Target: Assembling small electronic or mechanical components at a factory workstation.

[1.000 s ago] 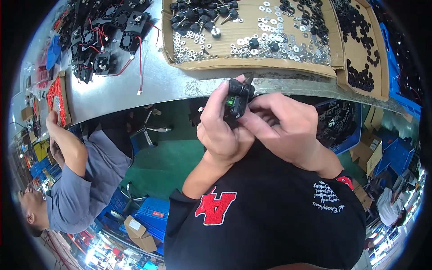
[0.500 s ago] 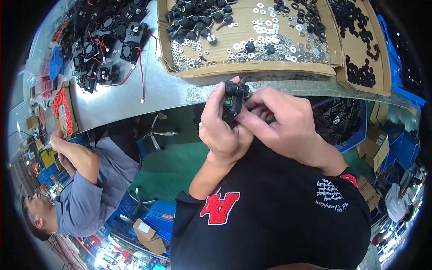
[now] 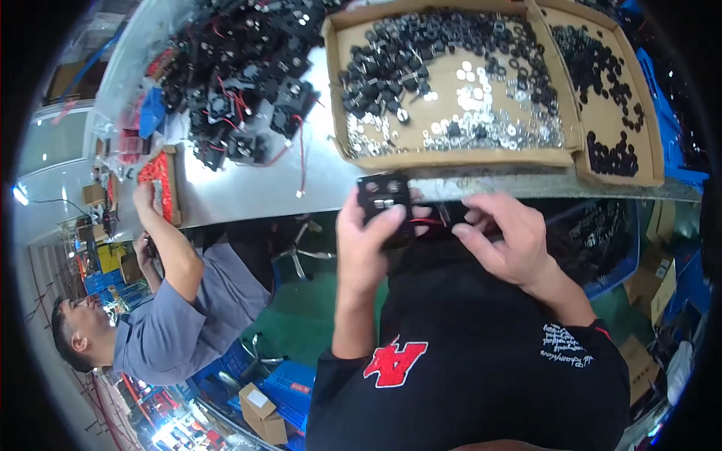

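Note:
A black fan module (image 3: 385, 194), with a squarish face and metal parts in its middle, is held over the table's near edge. My left hand (image 3: 362, 252) is closed round it, thumb across its face and fingers behind. A thin red wire (image 3: 430, 221) trails from the module's right side. To the right, my right hand (image 3: 511, 237) is off the module, its thumb and index finger apart around a gap by the wire's end. I see nothing held in it.
Ahead lies a cardboard tray (image 3: 459, 158) of washers and black knobs, beside another cardboard tray (image 3: 647, 179) of small black rings. Fan modules (image 3: 248, 105) are heaped on the metal table (image 3: 248, 192). A co-worker (image 3: 180, 316) sits at left; a blue crate (image 3: 620, 274) stands below right.
My right hand has left the module and moved right, its fingers opening. The module in my left hand now shows its broad face. The view has shifted, and the co-worker's arm has moved.

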`<action>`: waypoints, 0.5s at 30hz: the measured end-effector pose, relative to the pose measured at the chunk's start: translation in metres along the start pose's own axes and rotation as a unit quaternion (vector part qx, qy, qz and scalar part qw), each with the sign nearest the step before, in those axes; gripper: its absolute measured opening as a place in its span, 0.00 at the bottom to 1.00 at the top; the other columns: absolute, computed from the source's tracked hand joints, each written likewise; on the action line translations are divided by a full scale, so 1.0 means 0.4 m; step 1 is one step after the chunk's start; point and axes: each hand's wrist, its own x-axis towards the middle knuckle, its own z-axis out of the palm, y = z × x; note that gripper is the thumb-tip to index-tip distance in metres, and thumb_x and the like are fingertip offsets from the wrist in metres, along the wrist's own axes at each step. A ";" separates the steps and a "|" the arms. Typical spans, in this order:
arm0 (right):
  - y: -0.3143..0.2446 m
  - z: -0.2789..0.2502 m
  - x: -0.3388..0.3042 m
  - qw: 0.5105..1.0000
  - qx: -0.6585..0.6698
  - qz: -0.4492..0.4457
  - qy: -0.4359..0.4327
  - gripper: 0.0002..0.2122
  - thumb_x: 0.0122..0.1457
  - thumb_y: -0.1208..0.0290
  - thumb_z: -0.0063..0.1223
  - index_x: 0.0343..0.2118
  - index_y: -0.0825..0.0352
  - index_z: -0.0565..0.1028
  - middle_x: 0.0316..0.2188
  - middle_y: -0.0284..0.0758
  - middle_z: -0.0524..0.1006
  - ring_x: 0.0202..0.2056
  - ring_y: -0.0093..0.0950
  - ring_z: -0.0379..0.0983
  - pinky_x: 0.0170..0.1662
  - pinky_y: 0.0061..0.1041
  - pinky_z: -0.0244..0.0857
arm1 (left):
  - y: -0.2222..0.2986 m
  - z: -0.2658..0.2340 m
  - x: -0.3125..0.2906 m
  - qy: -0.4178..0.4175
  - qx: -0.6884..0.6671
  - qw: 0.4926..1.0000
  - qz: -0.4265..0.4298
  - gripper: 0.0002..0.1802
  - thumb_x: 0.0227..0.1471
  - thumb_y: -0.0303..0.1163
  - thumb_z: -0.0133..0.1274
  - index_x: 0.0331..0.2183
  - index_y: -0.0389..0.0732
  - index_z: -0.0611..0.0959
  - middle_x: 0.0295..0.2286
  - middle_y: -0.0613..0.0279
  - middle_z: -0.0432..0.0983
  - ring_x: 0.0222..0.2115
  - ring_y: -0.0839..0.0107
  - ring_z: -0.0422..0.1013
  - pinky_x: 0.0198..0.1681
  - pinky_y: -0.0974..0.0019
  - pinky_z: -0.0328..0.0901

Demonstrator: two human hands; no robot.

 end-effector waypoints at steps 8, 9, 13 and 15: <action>0.014 -0.082 -0.011 0.990 -0.100 -0.047 0.086 0.12 0.47 0.74 0.64 0.35 0.69 0.76 0.23 0.36 0.75 0.20 0.27 0.74 0.24 0.23 0.68 | 0.320 -0.339 0.197 0.085 0.168 0.976 0.113 0.15 0.54 0.34 0.52 0.40 0.33 0.78 0.34 0.53 0.79 0.32 0.64 0.77 0.37 0.62 0.72; 0.025 -0.109 -0.006 0.984 -0.131 -0.069 0.098 0.12 0.47 0.74 0.64 0.35 0.68 0.76 0.22 0.36 0.75 0.20 0.29 0.73 0.24 0.24 0.67 | 0.359 -0.331 0.225 0.112 0.235 0.959 0.115 0.14 0.54 0.34 0.53 0.39 0.34 0.79 0.34 0.56 0.79 0.32 0.67 0.76 0.37 0.66 0.70; 0.090 -0.253 0.035 0.951 -0.251 -0.077 0.162 0.12 0.48 0.72 0.61 0.36 0.67 0.76 0.28 0.39 0.75 0.28 0.36 0.73 0.32 0.33 0.67 | 0.399 -0.371 0.320 0.259 0.702 0.577 0.327 0.23 0.55 0.40 0.55 0.42 0.27 0.77 0.31 0.52 0.77 0.35 0.57 0.73 0.42 0.59 0.65; 0.135 -0.391 0.068 0.919 -0.337 -0.065 0.194 0.12 0.51 0.68 0.59 0.37 0.67 0.76 0.35 0.42 0.75 0.35 0.40 0.73 0.39 0.37 0.67 | 0.372 -0.350 0.382 0.323 0.774 0.380 0.391 0.27 0.55 0.43 0.54 0.43 0.26 0.75 0.34 0.43 0.75 0.39 0.47 0.70 0.45 0.52 0.63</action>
